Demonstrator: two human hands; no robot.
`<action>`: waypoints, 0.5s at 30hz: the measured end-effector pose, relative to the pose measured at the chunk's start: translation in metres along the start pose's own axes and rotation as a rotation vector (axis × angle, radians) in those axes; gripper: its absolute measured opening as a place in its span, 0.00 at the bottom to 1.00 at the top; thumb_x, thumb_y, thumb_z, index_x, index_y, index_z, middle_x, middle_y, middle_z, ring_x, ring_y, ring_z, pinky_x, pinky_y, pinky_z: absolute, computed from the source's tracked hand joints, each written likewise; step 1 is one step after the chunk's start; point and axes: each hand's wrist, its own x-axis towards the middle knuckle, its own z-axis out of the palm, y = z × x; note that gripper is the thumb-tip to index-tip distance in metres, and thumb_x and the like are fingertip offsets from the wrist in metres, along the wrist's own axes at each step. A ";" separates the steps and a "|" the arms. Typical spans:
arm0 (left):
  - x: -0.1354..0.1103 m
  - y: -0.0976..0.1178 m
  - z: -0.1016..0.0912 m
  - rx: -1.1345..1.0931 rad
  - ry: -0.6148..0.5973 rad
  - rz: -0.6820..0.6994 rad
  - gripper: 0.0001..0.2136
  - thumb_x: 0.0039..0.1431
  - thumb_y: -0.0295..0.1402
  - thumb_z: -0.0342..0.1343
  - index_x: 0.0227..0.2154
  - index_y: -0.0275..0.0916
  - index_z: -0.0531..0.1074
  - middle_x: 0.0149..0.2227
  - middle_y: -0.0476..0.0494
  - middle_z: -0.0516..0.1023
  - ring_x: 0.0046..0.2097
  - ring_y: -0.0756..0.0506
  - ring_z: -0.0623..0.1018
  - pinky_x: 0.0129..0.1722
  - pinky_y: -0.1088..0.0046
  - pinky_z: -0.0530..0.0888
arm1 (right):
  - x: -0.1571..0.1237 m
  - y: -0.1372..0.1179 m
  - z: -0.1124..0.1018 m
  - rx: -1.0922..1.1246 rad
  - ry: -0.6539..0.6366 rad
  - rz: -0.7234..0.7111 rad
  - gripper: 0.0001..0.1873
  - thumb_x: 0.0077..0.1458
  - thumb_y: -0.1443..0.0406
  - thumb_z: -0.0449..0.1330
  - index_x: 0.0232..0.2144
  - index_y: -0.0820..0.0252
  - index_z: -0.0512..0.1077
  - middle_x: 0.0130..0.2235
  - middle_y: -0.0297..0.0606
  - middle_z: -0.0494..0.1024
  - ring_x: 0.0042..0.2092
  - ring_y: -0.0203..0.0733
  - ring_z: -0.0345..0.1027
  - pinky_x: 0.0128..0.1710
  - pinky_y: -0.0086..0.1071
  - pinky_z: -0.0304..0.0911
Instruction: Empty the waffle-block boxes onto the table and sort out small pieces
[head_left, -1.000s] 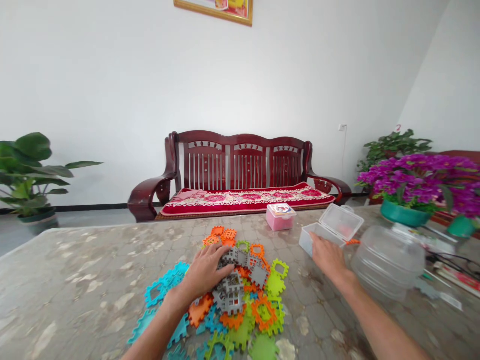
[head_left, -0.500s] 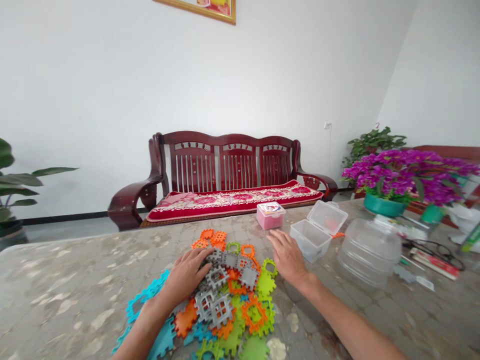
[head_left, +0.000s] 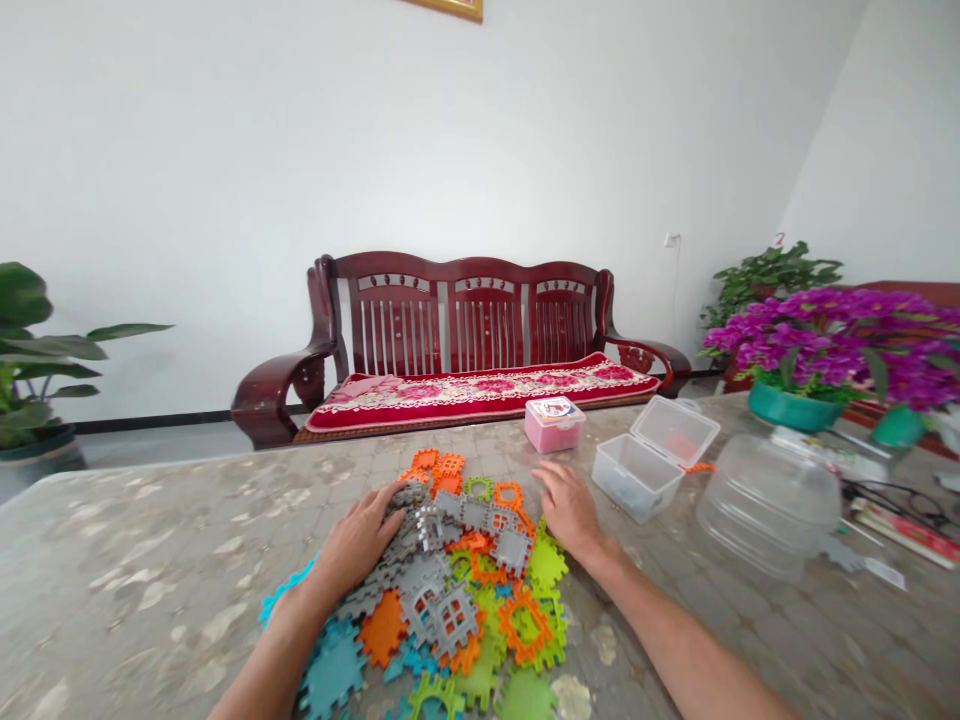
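Because the toothed pieces lie loosely heaped, the left hand rests spread against them, perhaps for steadying, while the right hand is spread nearby.

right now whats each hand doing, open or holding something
Left hand: open, at the gray pieces, nothing visibly in its grip.
Right hand: open, by the lime-green pieces, nothing visibly in its grip.

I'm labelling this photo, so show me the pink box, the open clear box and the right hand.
Pink box (head_left: pixel 556 434): head view, front side.
Open clear box (head_left: pixel 619 494): head view, outer wall.
Right hand (head_left: pixel 572 510): head view, back of the hand.
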 end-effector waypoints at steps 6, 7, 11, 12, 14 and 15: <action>0.000 0.001 -0.002 -0.023 -0.014 -0.006 0.25 0.64 0.43 0.42 0.62 0.43 0.64 0.57 0.38 0.74 0.58 0.37 0.74 0.59 0.57 0.68 | 0.012 0.011 -0.065 -0.393 0.086 0.079 0.25 0.56 0.71 0.55 0.57 0.63 0.67 0.58 0.51 0.71 0.57 0.53 0.62 0.55 0.44 0.59; 0.000 0.002 -0.002 -0.027 -0.007 -0.012 0.26 0.65 0.44 0.41 0.62 0.42 0.64 0.57 0.37 0.74 0.58 0.37 0.74 0.59 0.57 0.67 | 0.013 0.016 -0.074 -0.464 0.076 0.134 0.26 0.57 0.70 0.56 0.58 0.65 0.65 0.58 0.53 0.71 0.57 0.55 0.63 0.53 0.44 0.59; 0.001 0.009 -0.006 -0.034 0.095 -0.031 0.26 0.65 0.45 0.40 0.62 0.40 0.65 0.57 0.36 0.74 0.58 0.37 0.73 0.60 0.57 0.66 | 0.011 0.037 -0.096 -0.643 -0.098 0.298 0.24 0.59 0.67 0.55 0.56 0.72 0.65 0.47 0.58 0.78 0.49 0.57 0.71 0.45 0.43 0.62; 0.001 0.011 -0.008 -0.042 0.127 -0.025 0.26 0.65 0.44 0.41 0.61 0.40 0.66 0.56 0.37 0.74 0.58 0.37 0.73 0.60 0.57 0.66 | 0.010 0.042 -0.098 -0.663 -0.163 0.318 0.20 0.60 0.68 0.54 0.53 0.71 0.67 0.43 0.57 0.79 0.47 0.57 0.73 0.43 0.43 0.62; 0.002 0.015 -0.012 -0.075 0.181 0.004 0.24 0.64 0.43 0.43 0.57 0.40 0.70 0.55 0.38 0.75 0.58 0.38 0.73 0.61 0.58 0.66 | 0.007 0.048 -0.100 -0.677 -0.286 0.330 0.14 0.61 0.70 0.51 0.46 0.69 0.72 0.38 0.55 0.81 0.43 0.55 0.76 0.41 0.42 0.62; 0.002 0.017 -0.014 -0.099 0.206 0.022 0.23 0.63 0.43 0.44 0.55 0.40 0.71 0.54 0.39 0.76 0.57 0.38 0.74 0.60 0.59 0.66 | 0.006 0.050 -0.100 -0.676 -0.333 0.328 0.14 0.61 0.71 0.50 0.43 0.67 0.74 0.37 0.54 0.81 0.42 0.55 0.77 0.41 0.41 0.62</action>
